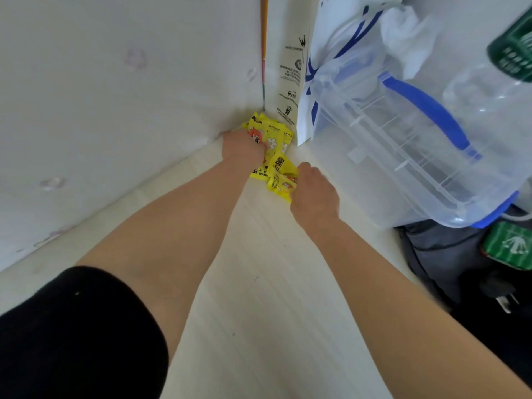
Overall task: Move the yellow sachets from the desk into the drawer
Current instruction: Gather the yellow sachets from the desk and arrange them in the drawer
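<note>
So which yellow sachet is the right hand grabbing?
The crumpled yellow plastic sachet nearest the camera; the right hand holds it, the others lie farther back.

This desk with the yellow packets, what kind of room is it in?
Probably a bedroom or dorm corner: the pale desk meets a patterned wall, with a clear water jug and a paper bag beside it.

Pale woodgrain desk (pixel 259 283), yellow sachets (pixel 276 145) in its corner (a loose heap), clear bin (pixel 403 156)

left hand (pixel 243 146), right hand (pixel 314 192) gripping yellow sachets (pixel 277 141), desk (pixel 259 283) corner
</note>
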